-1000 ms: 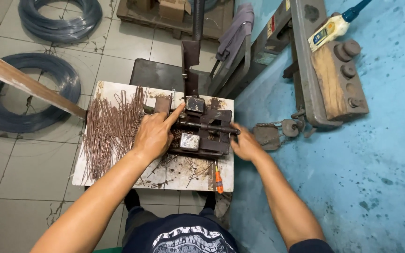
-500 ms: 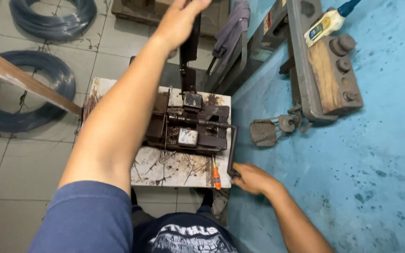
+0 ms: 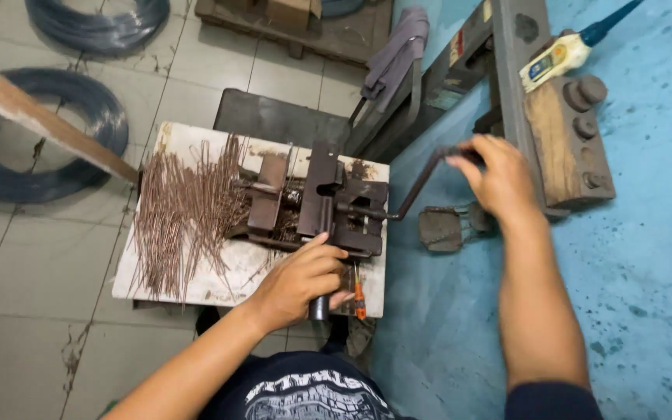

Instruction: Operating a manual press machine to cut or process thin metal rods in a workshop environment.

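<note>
Fingers of the left hand wrap the dark lever of a metal bending jig bolted on a white board. The right hand closes around the jig's crank handle. Rusty wire rods lie fanned just left of the jig.

The left hand hides most of the lever it grips, and the wire coils run off the picture's edge.
</note>
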